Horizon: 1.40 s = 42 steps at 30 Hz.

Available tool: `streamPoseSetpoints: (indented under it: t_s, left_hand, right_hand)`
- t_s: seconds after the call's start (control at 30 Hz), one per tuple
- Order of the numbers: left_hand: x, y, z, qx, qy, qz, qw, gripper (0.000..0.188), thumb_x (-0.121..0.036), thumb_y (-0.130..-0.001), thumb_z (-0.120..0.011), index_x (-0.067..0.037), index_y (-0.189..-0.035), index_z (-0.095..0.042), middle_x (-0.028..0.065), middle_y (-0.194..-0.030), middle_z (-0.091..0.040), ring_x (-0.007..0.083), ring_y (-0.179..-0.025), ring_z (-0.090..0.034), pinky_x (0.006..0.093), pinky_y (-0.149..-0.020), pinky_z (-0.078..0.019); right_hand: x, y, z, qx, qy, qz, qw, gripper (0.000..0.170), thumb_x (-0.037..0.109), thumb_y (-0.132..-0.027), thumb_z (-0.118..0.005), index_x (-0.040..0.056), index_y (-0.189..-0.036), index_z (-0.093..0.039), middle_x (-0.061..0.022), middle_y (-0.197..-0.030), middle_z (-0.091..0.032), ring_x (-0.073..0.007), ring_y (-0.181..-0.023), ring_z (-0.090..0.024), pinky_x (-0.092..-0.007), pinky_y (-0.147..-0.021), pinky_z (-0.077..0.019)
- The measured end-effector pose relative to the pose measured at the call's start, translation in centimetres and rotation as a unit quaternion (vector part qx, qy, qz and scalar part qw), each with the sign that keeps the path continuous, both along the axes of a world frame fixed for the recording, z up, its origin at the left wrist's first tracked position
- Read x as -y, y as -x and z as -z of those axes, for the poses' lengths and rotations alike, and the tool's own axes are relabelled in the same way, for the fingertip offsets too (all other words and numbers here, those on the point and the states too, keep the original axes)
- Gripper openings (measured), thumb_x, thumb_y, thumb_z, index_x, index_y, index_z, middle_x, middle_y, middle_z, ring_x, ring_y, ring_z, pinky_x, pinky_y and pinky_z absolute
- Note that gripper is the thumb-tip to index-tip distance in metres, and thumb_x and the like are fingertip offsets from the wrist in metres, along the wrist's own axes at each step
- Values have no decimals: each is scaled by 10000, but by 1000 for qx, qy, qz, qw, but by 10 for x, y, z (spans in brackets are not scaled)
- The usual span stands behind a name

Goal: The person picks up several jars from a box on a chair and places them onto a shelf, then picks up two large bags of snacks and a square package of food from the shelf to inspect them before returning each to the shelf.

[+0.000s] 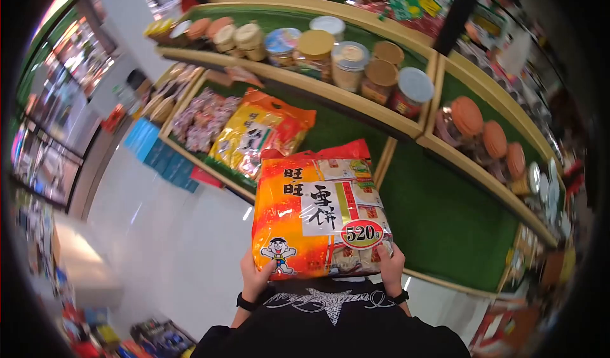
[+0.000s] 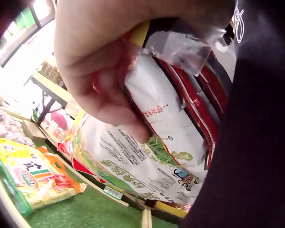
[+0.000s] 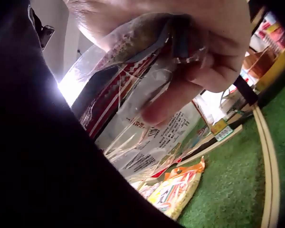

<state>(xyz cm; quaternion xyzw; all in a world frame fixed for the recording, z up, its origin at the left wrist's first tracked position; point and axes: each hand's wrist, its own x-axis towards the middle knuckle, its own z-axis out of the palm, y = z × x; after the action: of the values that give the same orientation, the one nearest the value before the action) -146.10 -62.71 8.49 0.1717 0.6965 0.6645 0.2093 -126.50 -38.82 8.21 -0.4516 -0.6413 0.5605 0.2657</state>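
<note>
A large orange and red bag of rice crackers (image 1: 298, 218), marked 520g, is held up in front of the body in the head view. My left hand (image 1: 255, 276) grips its lower left corner, thumb on the front. At the lower right corner my right hand (image 1: 392, 268) holds it the same way. The left wrist view shows the left fingers (image 2: 128, 124) curled under the bag's printed white back (image 2: 123, 147). In the right wrist view, the right fingers (image 3: 168, 102) press against the clear and white underside.
A yellow and orange snack bag (image 1: 254, 135) lies in the green-lined display bin (image 1: 445, 224), beside a heap of small wrapped sweets (image 1: 203, 118). Lidded jars (image 1: 314, 50) line the raised shelf behind. Blue boxes (image 1: 159, 155) stand on the floor at left.
</note>
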Motion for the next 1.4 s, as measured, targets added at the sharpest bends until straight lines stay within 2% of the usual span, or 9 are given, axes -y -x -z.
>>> streamPoseSetpoints:
  t_s: [0.37, 0.67, 0.8, 0.87, 0.93, 1.03, 1.17, 1.3, 1.4]
  left_hand:
    - [-39, 143, 5, 9, 21, 222, 975, 371, -147, -748, -626, 58, -1045, -538, 105, -886, -623, 140, -807, -567, 278, -725, -459]
    - [-145, 237, 93, -7, 22, 256, 966, 261, -129, -772, -617, 40, -959, -552, 62, -809, -600, 110, -690, -548, 252, -608, -443]
    - [-172, 248, 179, -56, 20, 262, 963, 307, -173, -771, -640, 33, -984, -557, 100, -853, -621, 176, -736, -576, 302, -653, -459]
    - [-173, 254, 257, -114, 172, 314, 927, 417, -262, -753, -673, 27, -1027, -552, 133, -880, -634, 247, -801, -600, 343, -708, -468]
    - [-165, 245, 249, -16, 263, 378, 888, 527, -342, -728, -690, 16, -1081, -534, 153, -897, -632, 280, -839, -611, 351, -744, -468]
    - [-145, 234, 269, -10, 316, 415, 853, 570, -367, -715, -700, -1, -1112, -518, 158, -896, -633, 275, -860, -615, 355, -776, -464]
    - [-131, 228, 289, -79, 292, 371, 878, 689, -228, -698, -730, -18, -1269, -408, 197, -1086, -567, 287, -975, -571, 348, -830, -463]
    - [-126, 228, 291, -79, 281, 374, 880, 811, -217, -705, -696, -46, -1374, -269, 252, -1175, -501, 321, -1059, -519, 370, -907, -418]
    - [-119, 231, 325, -14, 158, 418, 894, 821, -145, -723, -676, -33, -1392, -213, 231, -1236, -472, 277, -1085, -514, 337, -912, -409]
  right_hand:
    - [71, 62, 15, -47, 46, 204, 977, 262, 181, -844, -606, -38, -989, -594, -80, -852, -642, -111, -780, -560, -260, -714, -454]
    - [-8, 138, 79, 34, -57, 235, 970, 398, 350, -835, -602, -40, -912, -597, -143, -775, -641, -199, -719, -606, -315, -672, -462]
    - [-31, 146, 118, 141, -18, 234, 962, 399, 355, -843, -580, -13, -998, -561, -173, -901, -640, -290, -837, -614, -348, -738, -457]
    - [-32, 134, 177, 87, 5, 207, 975, 468, 379, -821, -597, -3, -1083, -530, -184, -959, -627, -304, -894, -601, -368, -763, -453]
    - [-26, 131, 195, 242, 70, 61, 966, 535, 399, -783, -628, -2, -1119, -518, -190, -999, -620, -311, -943, -594, -366, -795, -455]
    - [-6, 134, 224, 272, 169, -32, 947, 630, 429, -739, -643, 6, -1183, -498, -215, -1128, -576, -331, -1080, -541, -364, -907, -415]
    - [21, 141, 221, 372, 90, -58, 922, 821, 418, -734, -639, 34, -1361, -274, -242, -1299, -429, -365, -1183, -440, -415, -968, -378]
    - [8, 137, 229, 421, 25, 21, 907, 834, 388, -735, -645, 54, -1374, -226, -238, -1289, -433, -365, -1181, -440, -433, -954, -389]
    - [-15, 134, 217, 313, 123, 43, 941, 807, 358, -737, -645, 54, -1364, -238, -266, -1303, -397, -375, -1203, -412, -432, -950, -389]
